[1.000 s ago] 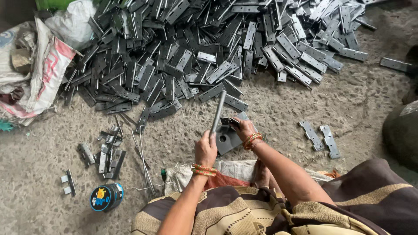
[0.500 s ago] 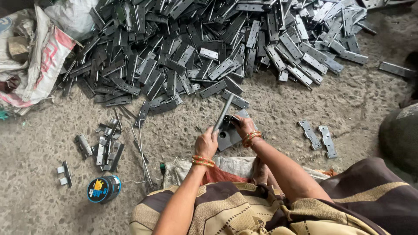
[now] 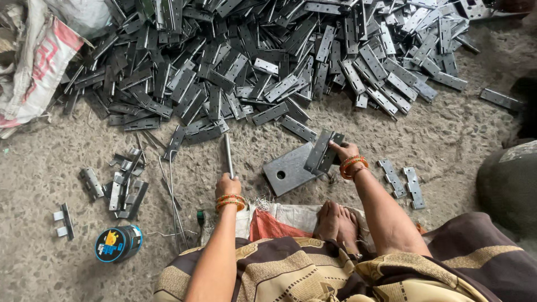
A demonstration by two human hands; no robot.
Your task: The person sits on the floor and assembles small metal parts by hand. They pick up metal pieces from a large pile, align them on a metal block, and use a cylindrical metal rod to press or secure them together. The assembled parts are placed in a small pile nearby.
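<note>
My left hand (image 3: pixel 227 185) grips a thin metal rod (image 3: pixel 227 154) that points away from me over the concrete floor. My right hand (image 3: pixel 345 150) holds a grey metal hinge (image 3: pixel 323 151), tilted up on edge over a square grey steel plate (image 3: pixel 286 169) with a hole near its front corner. Both wrists carry orange bangles. A big heap of grey hinge leaves (image 3: pixel 268 61) covers the floor beyond both hands. My bare foot (image 3: pixel 334 221) rests on cloth between my arms.
Two finished hinges (image 3: pixel 404 180) lie right of my right arm. A small cluster of hinge parts (image 3: pixel 120 182) and loose rods (image 3: pixel 170 190) lies at left, with a round blue tin (image 3: pixel 117 244) near it. A white sack (image 3: pixel 39 67) sits far left, a dark rounded object (image 3: pixel 509 184) at right.
My hands have parted. The left hand carried the rod out to the left, and the right hand moved right with the hinge, baring the steel plate.
</note>
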